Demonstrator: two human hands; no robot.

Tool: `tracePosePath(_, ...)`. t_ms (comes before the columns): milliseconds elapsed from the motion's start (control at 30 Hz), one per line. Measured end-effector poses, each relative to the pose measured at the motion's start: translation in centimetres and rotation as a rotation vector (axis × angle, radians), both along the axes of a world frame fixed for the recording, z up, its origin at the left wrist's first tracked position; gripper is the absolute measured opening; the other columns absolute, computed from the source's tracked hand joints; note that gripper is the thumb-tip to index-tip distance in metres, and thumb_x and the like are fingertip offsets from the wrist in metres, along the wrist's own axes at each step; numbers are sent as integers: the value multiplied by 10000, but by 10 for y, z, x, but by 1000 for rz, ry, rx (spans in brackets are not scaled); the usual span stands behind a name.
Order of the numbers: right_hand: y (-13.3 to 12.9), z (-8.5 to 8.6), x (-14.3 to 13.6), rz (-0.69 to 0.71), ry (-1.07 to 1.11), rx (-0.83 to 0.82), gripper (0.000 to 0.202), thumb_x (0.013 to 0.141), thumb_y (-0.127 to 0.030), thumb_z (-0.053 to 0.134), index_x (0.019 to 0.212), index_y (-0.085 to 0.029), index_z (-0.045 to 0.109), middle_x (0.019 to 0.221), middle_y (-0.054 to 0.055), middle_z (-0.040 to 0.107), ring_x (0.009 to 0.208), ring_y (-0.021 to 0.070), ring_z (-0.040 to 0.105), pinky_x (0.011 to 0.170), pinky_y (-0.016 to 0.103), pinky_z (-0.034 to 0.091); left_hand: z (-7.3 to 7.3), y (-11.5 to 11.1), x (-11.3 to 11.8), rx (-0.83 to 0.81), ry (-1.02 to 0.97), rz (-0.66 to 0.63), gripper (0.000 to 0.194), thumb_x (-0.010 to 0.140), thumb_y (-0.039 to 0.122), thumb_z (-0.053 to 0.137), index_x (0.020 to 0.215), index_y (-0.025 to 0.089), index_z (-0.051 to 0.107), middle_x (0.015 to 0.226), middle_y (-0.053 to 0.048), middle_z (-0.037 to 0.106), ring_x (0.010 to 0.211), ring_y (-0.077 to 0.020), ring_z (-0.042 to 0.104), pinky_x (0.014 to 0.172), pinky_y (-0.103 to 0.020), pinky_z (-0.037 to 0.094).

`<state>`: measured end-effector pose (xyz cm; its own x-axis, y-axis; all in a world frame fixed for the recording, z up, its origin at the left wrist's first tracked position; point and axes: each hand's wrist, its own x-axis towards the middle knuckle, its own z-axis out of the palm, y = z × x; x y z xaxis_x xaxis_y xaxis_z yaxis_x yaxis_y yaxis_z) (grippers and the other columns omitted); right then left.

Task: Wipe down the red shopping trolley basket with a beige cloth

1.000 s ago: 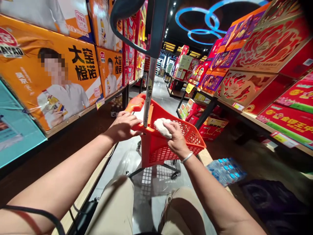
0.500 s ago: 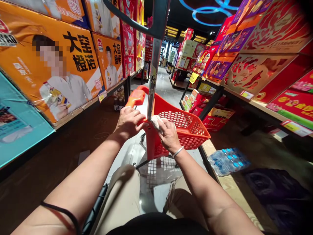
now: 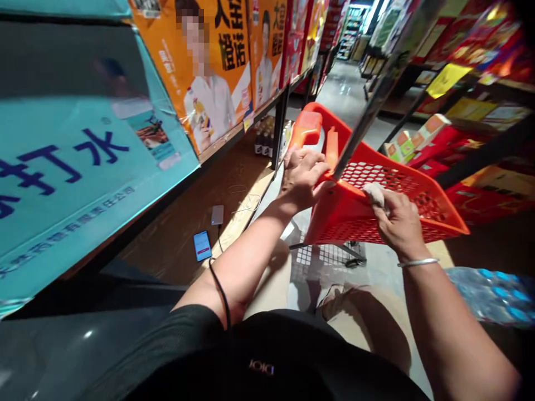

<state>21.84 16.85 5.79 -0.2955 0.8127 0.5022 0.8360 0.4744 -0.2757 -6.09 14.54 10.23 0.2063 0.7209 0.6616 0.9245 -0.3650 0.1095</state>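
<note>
A red plastic shopping basket point(image 3: 445, 217) on a wheeled frame stands tilted in front of me. My left hand point(image 3: 301, 172) is closed around its near left rim, just below the raised red handle point(image 3: 307, 127). A crumpled white cloth point(image 3: 374, 194) is pinched in my right hand point(image 3: 399, 223) and lies against the basket's near rim. Beside my left hand, a metal pole point(image 3: 368, 106) slants up to the right from the basket's rim. The palm side of both hands is hidden.
Teal cartons point(image 3: 79, 133) and orange cartons point(image 3: 225, 100) fill the left shelf. Under it lie a lit phone point(image 3: 202, 246), a small pale device point(image 3: 217, 214) with a cable, and dark bottles point(image 3: 264, 136). Wrapped water bottles point(image 3: 493, 292) sit low at right, below red boxes.
My view has turned left and down, so the basket appears further right and the phone has come into view. My right hand and the cloth have shifted along the rim, away from the pole.
</note>
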Motion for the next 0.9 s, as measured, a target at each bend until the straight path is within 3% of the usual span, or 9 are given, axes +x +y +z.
tracePosePath(67, -9, 12, -29, 69, 6, 34, 492, 982, -380, 450, 1458, -265, 499, 1347, 139, 604, 1241, 313, 529, 1020, 488, 395, 1, -2, 0, -36, 46, -6, 657, 1034, 584, 208, 1213, 132, 649, 1349, -59, 607, 1346, -238, 422, 1203, -559, 76)
tracePosePath(167, -13, 19, -57, 148, -10, 141, 529, 985, -385, 446, 1507, -308, 433, 1438, 131, 544, 1300, 321, 501, 1031, 500, 407, -4, 2, -2, 29, -27, -17, 549, 976, 633, 428, 1163, 187, 688, 1323, -80, 635, 1341, -252, 425, 1241, -521, 44)
tracePosePath(233, -8, 13, -58, 182, -34, 213, 553, 969, -374, 473, 1517, -320, 420, 1449, 127, 531, 1298, 318, 504, 1016, 502, 427, -8, 7, -5, 75, -78, -37, 474, 928, 621, 549, 1126, 222, 708, 1278, -90, 652, 1330, -266, 434, 1258, -497, 48)
tracePosePath(333, 7, -6, -35, 162, -57, 262, 563, 937, -370, 535, 1493, -310, 464, 1393, 127, 578, 1235, 290, 546, 985, 476, 445, -11, 11, -9, 86, -84, -43, 438, 926, 603, 564, 1132, 243, 704, 1274, -77, 638, 1325, -259, 443, 1267, -468, 56)
tracePosePath(467, 25, -35, 25, -2, -70, 284, 503, 923, -464, 554, 1412, -347, 577, 1285, 143, 643, 1150, 293, 588, 902, 463, 440, -6, 11, -13, 49, -70, -21, 432, 930, 608, 550, 1144, 268, 709, 1334, -58, 606, 1368, -245, 404, 1272, -445, 50)
tracePosePath(567, 32, -47, 64, -83, -103, 233, 488, 927, -500, 537, 1402, -397, 583, 1242, 142, 655, 1113, 318, 589, 864, 494, 418, 2, 9, -14, -25, -56, 20, 436, 965, 606, 479, 1151, 293, 719, 1419, -23, 556, 1446, -240, 315, 1271, -441, 38)
tracePosePath(633, 35, -49, 75, -118, -120, 191, 472, 940, -528, 515, 1391, -409, 588, 1202, 143, 671, 1091, 322, 589, 845, 500, 408, 5, 9, -13, -83, -62, 81, 411, 997, 563, 442, 1167, 315, 722, 1491, 15, 499, 1493, -243, 253, 1265, -443, 32)
tracePosePath(767, 36, -43, 54, -140, -105, 160, 456, 956, -551, 492, 1319, -327, 653, 1100, 180, 694, 1048, 310, 593, 847, 493, 390, 5, 9, -8, -125, -118, 238, 397, 1034, 489, 387, 1212, 314, 695, 1600, 58, 371, 1558, -254, 132, 1254, -460, 35)
tracePosePath(900, 22, -25, 3, -87, -95, 107, 481, 963, -433, 487, 1394, -244, 590, 1223, 169, 653, 1114, 295, 564, 923, 464, 398, 2, 8, -6, -79, -150, 225, 384, 1018, 449, 437, 1307, 270, 616, 1583, 6, 399, 1582, -244, 8, 1260, -490, 64)
